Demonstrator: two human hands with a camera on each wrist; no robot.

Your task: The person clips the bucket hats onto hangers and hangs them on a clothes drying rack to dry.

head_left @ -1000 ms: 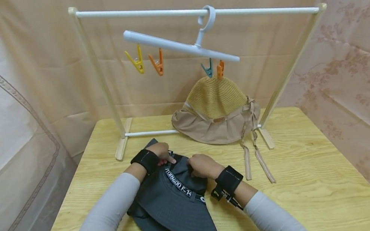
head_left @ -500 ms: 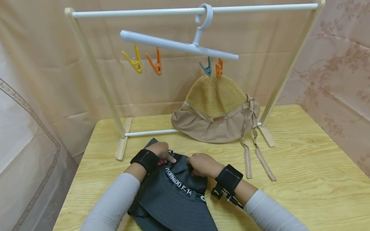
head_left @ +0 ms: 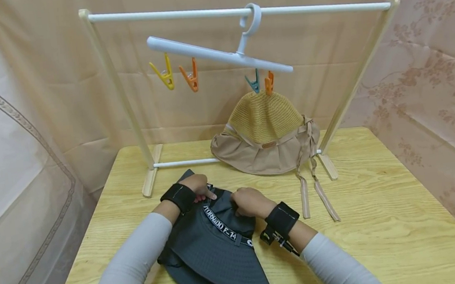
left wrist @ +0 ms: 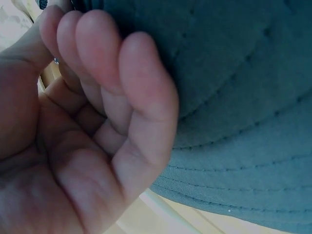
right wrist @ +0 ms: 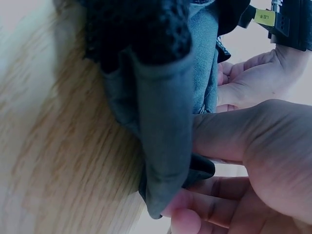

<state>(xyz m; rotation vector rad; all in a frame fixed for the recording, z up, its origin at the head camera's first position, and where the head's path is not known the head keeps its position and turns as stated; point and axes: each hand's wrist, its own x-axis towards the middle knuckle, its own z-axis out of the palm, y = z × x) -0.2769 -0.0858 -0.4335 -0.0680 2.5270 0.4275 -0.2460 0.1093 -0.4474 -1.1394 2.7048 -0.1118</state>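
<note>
A dark grey bucket hat (head_left: 215,259) with a lettered band (head_left: 223,223) lies folded on the table, its brim toward me. My left hand (head_left: 197,187) grips it at the upper left, thumb laid over the band's end. In the left wrist view, that hand's curled fingers (left wrist: 146,78) lie against the stitched brim (left wrist: 239,112). On the right, my right hand (head_left: 252,203) pinches the crown. From the right wrist, its thumb (right wrist: 219,134) and fingers come together on a fold of the hat's cloth (right wrist: 165,131); the left hand shows behind.
Behind stands a rack with a white top bar (head_left: 181,14). On it hangs a pale blue hanger (head_left: 218,55) with a yellow clip (head_left: 166,75), orange clips (head_left: 191,76) and a teal clip (head_left: 254,83). A straw hat (head_left: 264,122) with a beige brim and ribbons hangs from two clips.
Both hands keep their hold on the dark hat with barely any movement. The head view has shifted slightly, so the rack sits a little higher and further left.
</note>
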